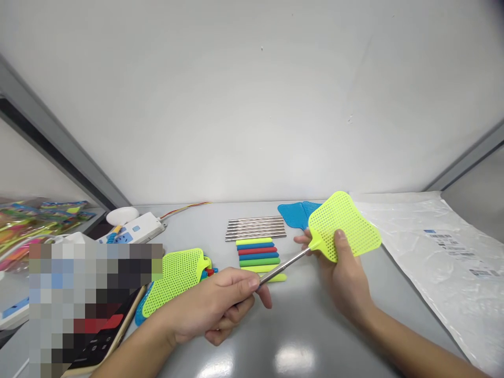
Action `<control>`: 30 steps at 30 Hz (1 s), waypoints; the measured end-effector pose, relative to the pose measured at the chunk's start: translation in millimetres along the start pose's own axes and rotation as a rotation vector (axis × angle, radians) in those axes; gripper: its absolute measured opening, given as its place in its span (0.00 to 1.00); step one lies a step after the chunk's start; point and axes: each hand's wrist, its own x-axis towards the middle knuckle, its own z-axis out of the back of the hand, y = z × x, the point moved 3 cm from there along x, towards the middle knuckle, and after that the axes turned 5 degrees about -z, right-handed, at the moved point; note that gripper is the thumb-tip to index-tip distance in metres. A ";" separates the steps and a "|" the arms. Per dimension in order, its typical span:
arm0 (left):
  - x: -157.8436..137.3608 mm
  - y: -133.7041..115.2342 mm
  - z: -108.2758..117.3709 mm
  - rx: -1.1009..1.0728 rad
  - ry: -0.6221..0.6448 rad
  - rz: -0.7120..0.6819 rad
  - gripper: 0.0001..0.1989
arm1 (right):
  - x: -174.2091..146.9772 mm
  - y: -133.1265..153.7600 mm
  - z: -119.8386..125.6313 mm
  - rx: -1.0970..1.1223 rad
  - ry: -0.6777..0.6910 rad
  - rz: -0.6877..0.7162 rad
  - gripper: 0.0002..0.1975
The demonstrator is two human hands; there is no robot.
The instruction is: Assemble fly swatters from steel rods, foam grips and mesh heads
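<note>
A fly swatter head (356, 226), yellow-green and full of small holes, is pinched in my right hand (348, 273), thumb on its front face. From its neck a thin metal rod (285, 266) slants down to my left hand (226, 302), whose thumb and fingers close on the rod's lower end. Beneath the rod lie several coloured handle grips (258, 251) in a row, yellow, blue, red and green. Behind them sits a row of loose metal rods (255, 228). Blue swatter heads (293, 214) lie at the back, partly covered by the held one.
More swatter heads (173, 273) are stacked left of my left hand. A phone (106, 336), partly pixelated, rests at front left, near a power strip (137, 229) and a white round object (122, 216). Wrapped colourful packs (27, 226) are far left; a white plastic sheet (417, 273) covers the right side.
</note>
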 end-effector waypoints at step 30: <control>20.3 16.4 -25.5 -0.212 0.044 -0.303 0.19 | 4.3 75.9 69.9 -0.700 0.197 -0.065 0.18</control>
